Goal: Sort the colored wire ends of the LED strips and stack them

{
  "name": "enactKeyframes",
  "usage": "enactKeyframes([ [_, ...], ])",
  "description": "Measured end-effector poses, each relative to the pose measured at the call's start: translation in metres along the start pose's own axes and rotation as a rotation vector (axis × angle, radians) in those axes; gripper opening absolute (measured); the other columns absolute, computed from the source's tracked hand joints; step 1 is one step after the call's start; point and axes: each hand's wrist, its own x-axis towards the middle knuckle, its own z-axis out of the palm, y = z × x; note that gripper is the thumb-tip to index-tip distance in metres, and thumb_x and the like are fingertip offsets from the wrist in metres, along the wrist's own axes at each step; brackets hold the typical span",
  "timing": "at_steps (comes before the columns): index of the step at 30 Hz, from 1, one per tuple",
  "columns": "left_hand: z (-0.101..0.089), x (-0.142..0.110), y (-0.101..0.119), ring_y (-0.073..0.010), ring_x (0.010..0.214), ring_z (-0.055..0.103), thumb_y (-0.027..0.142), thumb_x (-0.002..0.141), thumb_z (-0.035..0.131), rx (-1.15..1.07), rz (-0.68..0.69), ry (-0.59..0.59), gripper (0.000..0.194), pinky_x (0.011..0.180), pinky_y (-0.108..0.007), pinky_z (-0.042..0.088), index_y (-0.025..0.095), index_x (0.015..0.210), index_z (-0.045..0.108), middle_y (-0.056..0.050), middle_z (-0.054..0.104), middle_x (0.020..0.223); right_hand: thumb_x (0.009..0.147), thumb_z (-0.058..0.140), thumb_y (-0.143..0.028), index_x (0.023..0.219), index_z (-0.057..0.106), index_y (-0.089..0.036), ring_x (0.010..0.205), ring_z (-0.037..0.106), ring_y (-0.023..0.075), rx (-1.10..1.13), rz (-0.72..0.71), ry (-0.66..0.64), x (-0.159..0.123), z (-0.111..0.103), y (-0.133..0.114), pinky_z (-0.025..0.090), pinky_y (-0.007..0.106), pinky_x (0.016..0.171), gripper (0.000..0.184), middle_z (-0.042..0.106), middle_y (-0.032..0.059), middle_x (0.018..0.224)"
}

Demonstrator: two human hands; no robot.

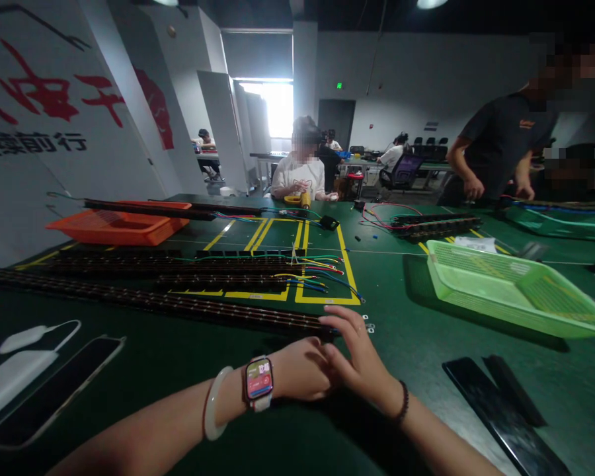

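Note:
Both of my hands meet at the right end of a long black strip (238, 314) with lighter lines along it, lying across the table. My left hand (302, 370), below a watch, is curled closed with its fingertips hidden behind the other hand; what it holds, if anything, does not show. Over the strip's end, my right hand (361, 357) has its fingers stretched out and apart, with the thumb by my left knuckles. Small pale pieces (369, 325) lie just beyond the right fingers. More black strips (228, 268) with coloured wires (322, 268) rest farther back.
An orange basket (123, 225) stands back left, a green basket (506, 284) at right. Dark flat pieces (500, 410) lie front right; a phone (54, 390) and white device (14, 380) lie left. Across the table, a seated person (297, 175) has a yellow tool (302, 198); another person (500, 145) stands right.

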Motion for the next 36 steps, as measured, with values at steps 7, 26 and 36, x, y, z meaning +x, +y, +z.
enactKeyframes([
  [7,0.028,0.009,0.002,-0.0120,0.054,0.059,0.049,0.087,0.042,-1.023,-0.448,-0.135,0.041,0.050,-0.023,0.039,0.015,0.083,0.063,-0.005,0.068,0.069,0.086,0.056,-0.049,0.113,0.059,-0.022,0.104,0.054,0.0240,-0.201,0.264,-0.220,-0.003,0.003,0.089,0.037,0.041,0.094,0.039,0.063,0.0084,0.109],
  [26,0.081,0.070,0.015,-0.0229,0.089,0.067,0.043,0.088,0.046,-2.278,-0.754,0.230,0.042,0.089,-0.037,0.045,0.007,0.109,0.054,-0.018,0.068,0.104,0.084,0.059,-0.021,0.098,0.068,-0.019,0.078,0.060,0.0149,-0.112,0.250,-0.460,-0.012,-0.011,0.084,0.040,0.025,0.074,0.017,0.070,0.0033,0.087],
  [36,0.089,0.065,0.016,-0.0228,0.119,0.053,0.040,0.090,0.046,-2.320,-0.715,0.498,0.036,0.105,-0.037,0.035,0.014,0.115,0.053,-0.015,0.057,0.128,0.082,0.063,-0.022,0.089,0.067,-0.019,0.077,0.057,0.0153,-0.241,0.240,-0.389,-0.011,-0.008,0.073,0.038,0.025,0.073,0.009,0.066,0.0019,0.080],
])
